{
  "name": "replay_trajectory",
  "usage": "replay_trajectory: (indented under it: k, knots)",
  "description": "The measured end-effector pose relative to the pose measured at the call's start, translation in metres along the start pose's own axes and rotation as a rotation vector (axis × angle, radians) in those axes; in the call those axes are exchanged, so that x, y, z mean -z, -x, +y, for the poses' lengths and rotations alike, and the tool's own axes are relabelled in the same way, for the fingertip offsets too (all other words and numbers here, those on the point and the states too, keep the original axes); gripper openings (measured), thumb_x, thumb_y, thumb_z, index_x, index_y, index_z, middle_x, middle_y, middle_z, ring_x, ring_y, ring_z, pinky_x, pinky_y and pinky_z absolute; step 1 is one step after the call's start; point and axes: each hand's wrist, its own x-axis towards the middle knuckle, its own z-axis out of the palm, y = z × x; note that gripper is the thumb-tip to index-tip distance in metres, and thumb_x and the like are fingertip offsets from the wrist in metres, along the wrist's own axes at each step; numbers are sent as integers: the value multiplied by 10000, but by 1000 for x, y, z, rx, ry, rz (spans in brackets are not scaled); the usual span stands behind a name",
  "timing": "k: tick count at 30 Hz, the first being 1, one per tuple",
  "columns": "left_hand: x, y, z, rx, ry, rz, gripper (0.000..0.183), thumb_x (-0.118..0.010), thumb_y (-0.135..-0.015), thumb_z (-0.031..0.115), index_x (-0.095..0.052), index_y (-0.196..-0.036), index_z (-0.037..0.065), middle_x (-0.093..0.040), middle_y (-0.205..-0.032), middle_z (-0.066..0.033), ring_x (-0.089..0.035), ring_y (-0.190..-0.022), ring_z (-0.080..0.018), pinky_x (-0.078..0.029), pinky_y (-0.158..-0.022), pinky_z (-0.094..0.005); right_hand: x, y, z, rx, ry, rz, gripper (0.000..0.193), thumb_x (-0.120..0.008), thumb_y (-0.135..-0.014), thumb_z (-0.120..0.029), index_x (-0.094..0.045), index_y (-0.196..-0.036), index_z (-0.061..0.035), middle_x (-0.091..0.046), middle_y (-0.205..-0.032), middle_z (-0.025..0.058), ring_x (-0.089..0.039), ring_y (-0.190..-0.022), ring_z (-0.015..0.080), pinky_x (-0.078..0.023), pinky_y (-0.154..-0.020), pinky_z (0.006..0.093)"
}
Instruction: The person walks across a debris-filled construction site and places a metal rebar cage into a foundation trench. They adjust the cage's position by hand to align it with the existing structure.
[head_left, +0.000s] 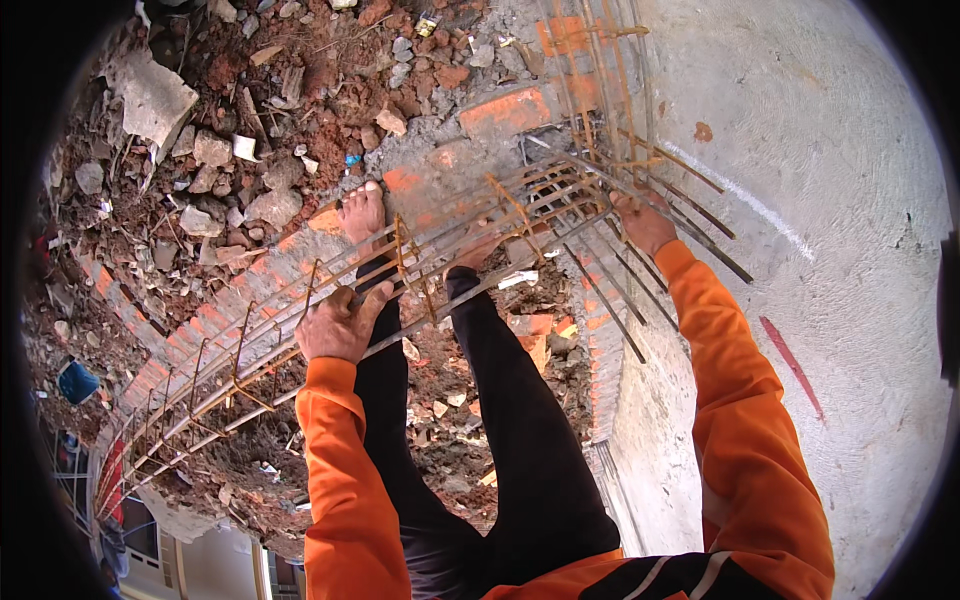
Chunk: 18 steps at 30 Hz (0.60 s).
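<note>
A long cage of steel reinforcing bars tied with rusty square stirrups (pixel 401 252) runs from the lower left toward the wall at upper right. My left hand (pixel 338 322) is closed round a rebar at the near side of the cage, thumb pointing right. At the crowded corner joint, my right hand (pixel 645 218) grips a rebar, its fingertips partly hidden among the crossing bars. Several loose bar ends (pixel 605 300) stick out below the joint. Upright rusty bars (pixel 600 80) rise beyond it.
A concrete wall (pixel 800 120) with chalk and red marks fills the right side. My bare feet (pixel 362 215) stand at a brick-and-mortar ledge (pixel 440 180) under the cage. Rubble and red soil (pixel 270 170) lie left; broken brick and stones (pixel 450 410) lie between my legs.
</note>
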Motion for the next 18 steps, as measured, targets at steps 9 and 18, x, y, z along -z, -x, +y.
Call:
replay_trajectory:
  k: [9,18]
  knots:
    - [4,0,-3,11,-83,-59,766,-414,-726,810,-659,-773,86,-653,-700,-140,-640,-738,-346,-483,-718,-428,10,7,5,106,-100,1,367,-489,-860,-381,-634,-914,-48,-636,-831,200,-593,-812,381,-451,-740,439]
    - [16,17,1,-30,-60,-41,761,-413,-734,805,-645,-764,80,-634,-676,-147,-630,-719,-353,-474,-691,-436,72,43,-1,214,9,-174,155,-440,-845,-140,-542,-930,-60,-576,-878,171,-532,-821,321,-391,-785,396]
